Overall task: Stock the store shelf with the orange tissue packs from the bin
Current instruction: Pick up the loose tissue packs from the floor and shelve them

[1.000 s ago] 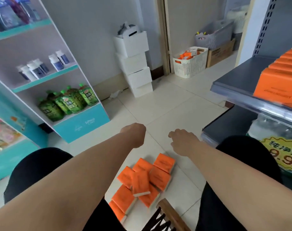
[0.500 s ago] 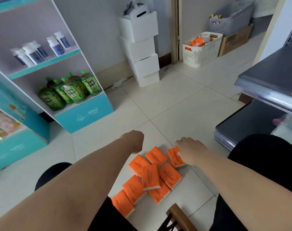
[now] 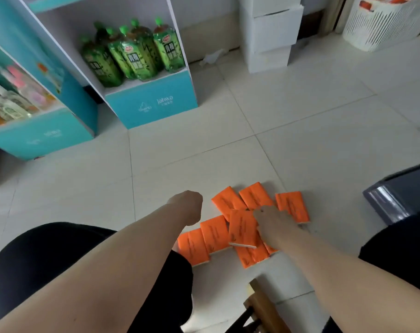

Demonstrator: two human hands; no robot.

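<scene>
Your right hand (image 3: 272, 221) rests open on the orange tissue packs (image 3: 242, 228); left hand (image 3: 188, 209) fisted beside. They're light and soft; pinch the long edges.

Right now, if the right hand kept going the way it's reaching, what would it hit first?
The right hand reaches down over the pile of orange tissue packs on the floor. It would probably meet the top pack first; contact may already exist, since depth is unclear.

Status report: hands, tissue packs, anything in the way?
Left hand fisted, empty. Right hand down on the orange tissue packs, grip unclear. Packs on the floor. Nothing blocking.
</scene>
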